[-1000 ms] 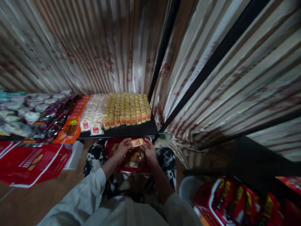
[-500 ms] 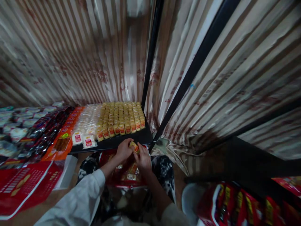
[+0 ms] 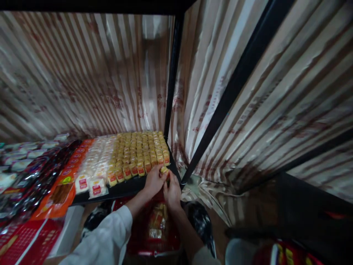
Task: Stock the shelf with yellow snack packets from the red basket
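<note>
My left hand (image 3: pixel 153 181) and my right hand (image 3: pixel 172 191) together pinch a small yellow packet with a red label (image 3: pixel 164 170) at the front right corner of a low black shelf (image 3: pixel 125 189). The packet stands just in front of several tight rows of the same yellow packets (image 3: pixel 140 151). Below my wrists a red basket (image 3: pixel 156 235) holds more such packets.
White packets with red labels (image 3: pixel 91 173), orange packs (image 3: pixel 64 184) and dark wrapped goods (image 3: pixel 35 176) fill the shelf to the left. A black upright post (image 3: pixel 169 95) stands at the shelf's corner. Striped curtain hangs behind and to the right. Red bags (image 3: pixel 286 255) lie at the lower right.
Both hands have lifted the yellow packet from above the red basket up and forward to the shelf's front right corner. My view has tilted upward.
</note>
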Motion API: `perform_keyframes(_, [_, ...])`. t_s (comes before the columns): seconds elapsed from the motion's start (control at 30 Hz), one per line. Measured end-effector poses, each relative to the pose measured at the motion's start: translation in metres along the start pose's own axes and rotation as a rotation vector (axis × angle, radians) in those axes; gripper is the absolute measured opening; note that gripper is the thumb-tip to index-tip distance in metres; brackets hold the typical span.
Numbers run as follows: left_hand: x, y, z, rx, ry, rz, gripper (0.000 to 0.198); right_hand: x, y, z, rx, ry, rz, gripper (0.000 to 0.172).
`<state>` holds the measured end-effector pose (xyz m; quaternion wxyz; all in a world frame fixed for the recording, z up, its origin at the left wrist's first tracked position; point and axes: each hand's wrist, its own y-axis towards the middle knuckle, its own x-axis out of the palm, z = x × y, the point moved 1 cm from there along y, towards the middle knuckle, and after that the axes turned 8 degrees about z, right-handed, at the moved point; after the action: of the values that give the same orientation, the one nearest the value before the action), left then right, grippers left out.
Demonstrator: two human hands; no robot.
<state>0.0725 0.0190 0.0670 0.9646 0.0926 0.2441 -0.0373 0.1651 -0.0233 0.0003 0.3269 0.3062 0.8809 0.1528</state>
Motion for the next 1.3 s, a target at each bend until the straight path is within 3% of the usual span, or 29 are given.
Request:
perform_keyframes(0.13, [-0.001, 0.026, 0.01, 0.009, 0.044, 0.038, 0.032, 0.005, 0.024, -0.007, 0.013, 0.039, 0.047, 0.045])
perform_keyframes(0.27, [-0.019, 0.066, 0.021, -0.035, 0.074, 0.137, 0.03, 0.007, 0.05, -0.015, 0.005, 0.136, 0.028, 0.049])
perform_keyframes(0.43, [-0.053, 0.119, 0.036, 0.031, 0.121, 0.279, 0.032, 0.024, 0.086, -0.008, 0.151, 0.188, 0.071, 0.056])
perform_keyframes(0.53, [-0.057, 0.147, 0.038, 0.077, 0.18, 0.271, 0.034, 0.039, 0.106, 0.005, 0.242, 0.18, 0.091, 0.06])
perform_keyframes(0.83, [-0.011, 0.209, 0.042, 0.175, 0.176, 0.195, 0.031, 0.065, 0.138, 0.027, 0.331, 0.293, -0.053, 0.066])
perform_keyframes(1.07, [0.027, 0.225, 0.043, 0.161, 0.186, 0.072, 0.027, 0.07, 0.137, 0.031, 0.371, 0.344, -0.161, 0.071])
perform_keyframes(1.3, [0.041, 0.236, 0.024, 0.139, 0.137, 0.034, 0.021, 0.067, 0.138, 0.024, 0.374, 0.339, -0.208, 0.065])
